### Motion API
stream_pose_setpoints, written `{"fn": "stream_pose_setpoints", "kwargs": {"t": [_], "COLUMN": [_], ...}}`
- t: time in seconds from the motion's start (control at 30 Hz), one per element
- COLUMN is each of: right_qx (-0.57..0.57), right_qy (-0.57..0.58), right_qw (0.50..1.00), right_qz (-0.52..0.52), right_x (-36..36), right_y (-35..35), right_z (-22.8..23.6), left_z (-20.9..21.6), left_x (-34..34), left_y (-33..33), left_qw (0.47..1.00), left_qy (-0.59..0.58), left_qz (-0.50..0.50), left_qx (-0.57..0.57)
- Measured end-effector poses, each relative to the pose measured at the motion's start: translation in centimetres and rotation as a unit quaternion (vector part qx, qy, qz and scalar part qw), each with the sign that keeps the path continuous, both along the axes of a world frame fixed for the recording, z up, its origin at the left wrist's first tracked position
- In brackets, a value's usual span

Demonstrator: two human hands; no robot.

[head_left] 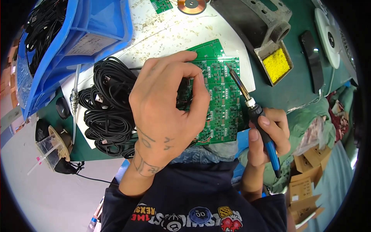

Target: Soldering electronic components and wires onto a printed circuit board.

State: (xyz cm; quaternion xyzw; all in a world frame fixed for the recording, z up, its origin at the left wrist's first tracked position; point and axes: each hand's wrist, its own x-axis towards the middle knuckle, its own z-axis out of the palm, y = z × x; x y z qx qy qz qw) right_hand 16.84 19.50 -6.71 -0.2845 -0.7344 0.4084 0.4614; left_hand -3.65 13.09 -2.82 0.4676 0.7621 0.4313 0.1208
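My right hand is wrapped round the blue-and-black handle of a soldering iron. Its metal tip points up and left, over the upper right part of a green circuit board panel made of several small boards. Above that panel, my left hand is closed in a pinch, thumb against forefinger, on what looks like a thin wire end. Dark cable shows under its palm. Coiled bundles of black cable lie just left of this hand. Another green board sticks out behind the panel.
A blue bin with black cables stands at the far left. At the back right is a metal iron stand with a yellow sponge. Beyond it lies a black phone-like object. A solder coil sits at the back.
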Motion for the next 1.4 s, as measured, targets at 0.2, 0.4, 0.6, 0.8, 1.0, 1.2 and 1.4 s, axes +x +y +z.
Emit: {"fn": "stream_pose_setpoints", "kwargs": {"t": [0.2, 0.4, 0.6, 0.8, 1.0, 1.2, 1.4], "right_qx": [0.002, 0.003, 0.009, 0.015, 0.015, 0.049, 0.053], "right_qy": [0.0, 0.0, 0.002, -0.001, -0.013, -0.027, -0.049], "right_qw": [1.0, 1.0, 1.0, 1.0, 1.0, 0.998, 0.996], "right_qz": [0.002, 0.0, -0.003, 0.0, 0.005, 0.039, 0.053], "right_x": [-0.03, -0.16, -0.31, -0.25, -0.42, -0.73, -0.9], "right_y": [0.02, 0.05, 0.03, 0.06, -0.07, 0.17, 0.05], "right_z": [-0.01, 0.05, -0.04, -0.09, 0.21, 0.08, 0.51], "left_z": [-0.32, -0.58, -0.29, -0.44, -0.46, -0.57, -0.64], "left_x": [0.03, -0.02, 0.09, 0.23, 0.37, 0.46, 0.37], "left_y": [0.23, 0.33, 0.67, 0.75, 0.87, 0.92, 0.87], "left_qw": [0.999, 0.997, 0.992, 0.987, 0.987, 0.986, 0.988], "left_qy": [0.038, 0.073, 0.106, 0.127, 0.129, 0.134, 0.128], "left_qz": [-0.019, -0.036, -0.045, -0.056, -0.055, -0.05, -0.047], "left_qx": [-0.002, -0.014, -0.06, -0.076, -0.077, -0.082, -0.078]}}
